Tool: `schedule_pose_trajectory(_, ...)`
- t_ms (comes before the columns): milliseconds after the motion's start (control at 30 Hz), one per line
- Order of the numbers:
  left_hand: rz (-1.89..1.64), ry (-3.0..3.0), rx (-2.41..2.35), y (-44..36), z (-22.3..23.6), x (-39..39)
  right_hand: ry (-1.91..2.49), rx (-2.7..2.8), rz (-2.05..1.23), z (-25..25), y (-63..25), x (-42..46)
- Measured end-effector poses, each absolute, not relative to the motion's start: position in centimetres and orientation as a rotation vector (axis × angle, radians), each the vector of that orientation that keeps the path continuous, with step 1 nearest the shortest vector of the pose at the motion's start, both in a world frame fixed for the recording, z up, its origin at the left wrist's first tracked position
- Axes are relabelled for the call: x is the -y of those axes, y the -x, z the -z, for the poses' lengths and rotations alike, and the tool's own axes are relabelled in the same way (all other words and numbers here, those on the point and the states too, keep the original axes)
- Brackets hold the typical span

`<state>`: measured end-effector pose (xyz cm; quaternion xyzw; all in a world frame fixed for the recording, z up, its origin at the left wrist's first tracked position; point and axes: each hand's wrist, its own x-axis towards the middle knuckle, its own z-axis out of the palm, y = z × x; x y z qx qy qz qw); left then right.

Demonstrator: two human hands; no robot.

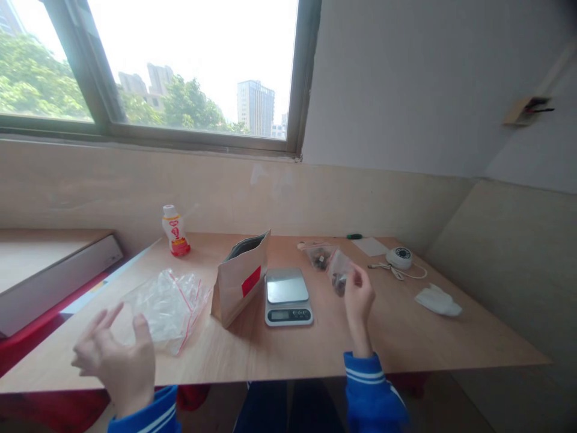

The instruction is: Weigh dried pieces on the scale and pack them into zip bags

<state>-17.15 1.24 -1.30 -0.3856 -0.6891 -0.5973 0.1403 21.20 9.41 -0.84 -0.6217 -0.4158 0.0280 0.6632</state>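
Two bare hands worked above a pale wood surface [396, 343], each coming out of a blue sleeve [372, 391] with white stripes. The left hand [115, 361] was raised near the front left edge, its fingers [101, 325] spread apart and curved around nothing, just beside a large clear zip bag [166, 310] with red seal lines lying on the surface. The right hand [359, 304] was right of centre, its fingers [356, 278] curled together against a small clear zip bag [339, 273] with dark pieces in its lower end; the bag stood tilted, and I could not tell whether the fingers were clamped on it. A second small clear bag [320, 257], also holding dark pieces, lay just behind it, towards the far edge. Between the hands sat a digital scale [287, 287], beside an upright kraft paper bag [238, 285] with a red label. A white-capped bottle [175, 231] stood near the far left edge, while a round white device [399, 258] with a cable and a crumpled white cloth [438, 300] lay towards the right edge
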Motion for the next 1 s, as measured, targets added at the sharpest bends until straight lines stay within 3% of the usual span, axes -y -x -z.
schedule_pose_trajectory(100, 1.958, 1.107, 1.675, 11.7, 0.3, 0.5, 1.248, 0.758, -0.293, -0.5, -19.6, -6.2)
schedule_pose_trajectory(200, 2.048, 1.640, 1.379, 5.9, 0.0, 1.6, 1.116, 0.555, -0.509, -0.6, -17.8, -3.4)
schedule_pose_trajectory(467, 1.965, 2.718, 1.676, 0.0, -0.2, 2.3, 1.079, 0.475, -1.028, 0.7, -14.6, -0.6)
schedule_pose_trajectory(733, 2.296, 2.383, 2.040, -0.3, 0.8, 2.1, 1.365, 0.762, -0.649, 0.5, -12.0, -0.4)
schedule_pose_trajectory(1000, 2.449, 2.295, 2.065, -0.5, 0.9, 2.3, 1.184, 1.302, -0.975, -0.8, -9.1, 1.1)
